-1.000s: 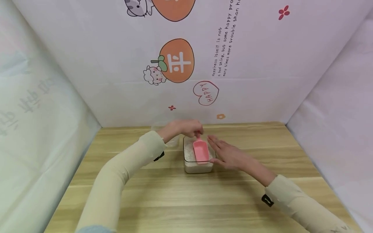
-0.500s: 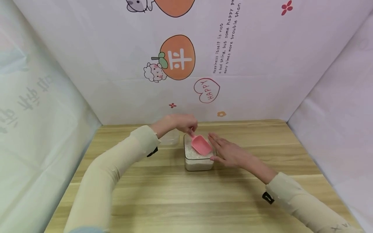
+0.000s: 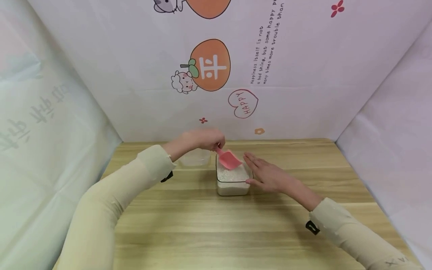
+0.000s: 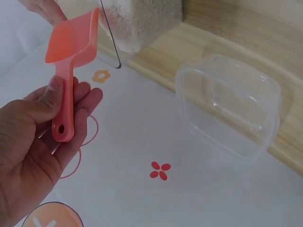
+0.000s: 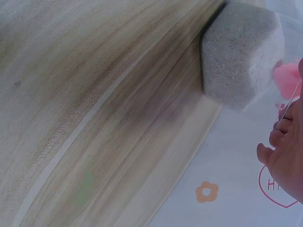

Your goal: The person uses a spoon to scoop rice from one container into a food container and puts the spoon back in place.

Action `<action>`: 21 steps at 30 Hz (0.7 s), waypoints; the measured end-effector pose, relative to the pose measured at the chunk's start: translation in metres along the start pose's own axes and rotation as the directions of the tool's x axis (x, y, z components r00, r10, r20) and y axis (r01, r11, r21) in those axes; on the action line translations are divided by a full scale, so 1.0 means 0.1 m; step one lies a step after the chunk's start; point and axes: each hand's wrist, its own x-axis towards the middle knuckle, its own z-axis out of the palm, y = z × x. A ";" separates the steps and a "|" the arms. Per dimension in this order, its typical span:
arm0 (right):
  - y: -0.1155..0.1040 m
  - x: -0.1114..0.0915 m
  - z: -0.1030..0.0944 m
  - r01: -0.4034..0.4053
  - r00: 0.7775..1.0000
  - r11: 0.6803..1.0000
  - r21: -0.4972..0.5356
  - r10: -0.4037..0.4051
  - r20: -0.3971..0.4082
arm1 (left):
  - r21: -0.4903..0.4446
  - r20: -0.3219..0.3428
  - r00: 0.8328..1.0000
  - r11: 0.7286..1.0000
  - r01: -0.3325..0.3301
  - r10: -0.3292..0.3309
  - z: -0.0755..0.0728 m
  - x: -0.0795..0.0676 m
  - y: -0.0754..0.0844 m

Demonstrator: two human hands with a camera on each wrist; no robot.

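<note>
My left hand (image 3: 206, 139) grips the handle of a pink scoop (image 3: 229, 160), thumb on top, as the left wrist view shows. The scoop's bowl tilts over the back of a clear square container (image 3: 233, 189) of white grains (image 3: 233, 174) that look like rice. Whether the bowl carries any grains, I cannot tell. My right hand (image 3: 270, 176) lies against the container's right side with its fingers straight. Left of the container, partly behind my left forearm, stands a second clear plastic tub (image 4: 227, 109) with nothing visible inside.
The wooden table (image 3: 202, 232) meets a white printed sheet (image 3: 152, 112) just behind both containers. More white sheeting hangs at the left (image 3: 54, 150) and right (image 3: 388, 131) sides.
My left hand has moved left and back, lifting the scoop from the grains and turning its bowl toward the right. My right hand stays by the container.
</note>
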 end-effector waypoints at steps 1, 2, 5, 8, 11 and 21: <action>0.00 0.00 0.00 -0.002 1.000 1.000 0.003 0.002 -0.002 | 0.012 -0.018 1.000 1.000 0.009 -0.009 -0.02 -0.03 0.01; 0.01 -0.01 0.00 -0.004 1.000 1.000 0.003 0.004 -0.003 | 0.024 -0.033 0.999 1.000 0.021 -0.020 -0.05 -0.05 0.03; 0.02 -0.02 -0.01 -0.004 1.000 1.000 -0.004 0.004 -0.004 | 0.062 -0.072 0.996 0.996 0.060 -0.056 -0.10 -0.12 0.08; 0.02 -0.02 -0.01 -0.005 1.000 1.000 -0.007 0.005 0.001 | 0.140 -0.097 0.993 0.987 0.084 -0.070 -0.11 -0.15 0.14; 0.02 -0.02 -0.01 -0.006 1.000 1.000 0.002 0.006 0.008 | 0.256 -0.120 0.991 0.963 0.089 -0.060 -0.08 -0.17 0.20; 0.01 0.00 -0.01 -0.003 1.000 1.000 0.020 0.003 0.013 | 0.413 -0.116 0.990 0.903 0.118 -0.076 0.04 -0.12 0.39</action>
